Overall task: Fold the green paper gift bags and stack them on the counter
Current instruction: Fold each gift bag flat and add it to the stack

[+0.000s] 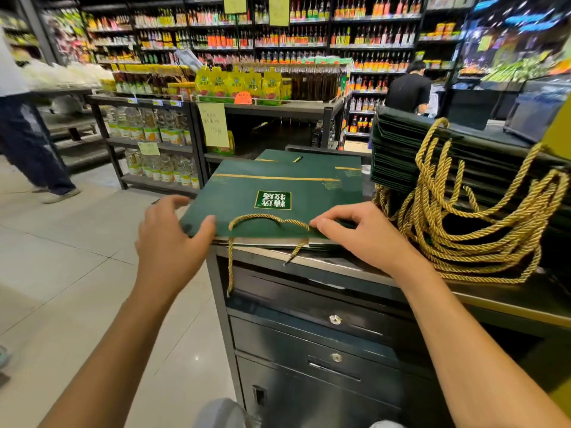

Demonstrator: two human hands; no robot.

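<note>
- Green paper gift bag (265, 200) lies flat on the near left corner of the black counter (500, 296), top of a low pile of like bags; its open edge faces the person.
- Left hand (168, 239): thumb pressed on the bag's near left corner, fingers spread loose off the counter's left edge, not gripping.
- Right hand (360, 231): fingertips pinch the bag's near edge, right of the rope handle (267, 219); hands well apart, one at each near corner.
- Counter: dark, smooth top w/ a metal front edge; below it black metal drawers (312, 322) w/ round silver locks.
- Right of the flat bag, on the same counter: tall stack of folded green bags (398, 149), gold handles spilling fwd in a tangled heap (482, 217).
- Room: supermarket. Beyond the counter, dark steel racks (197, 134) w/ clear bottles, yellow pouches (238, 83), brown bottles; back wall full of sauce bottles. Pale glossy floor tiles (71, 257) left of the counter.
- Writing: white-on-green square label (273, 199) on the bag, Chinese chars upside down to the camera, can't read for sure. Handwritten yellow note (213, 124) on the rack, illegible.
- Textures: matte green paper w/ a thin gold stripe (275, 177); handles are twisted gold cord, one end dangling over the drawers.
- Beyond the stack a person in black (408, 89); far left, another's legs (31, 149), blurred.
</note>
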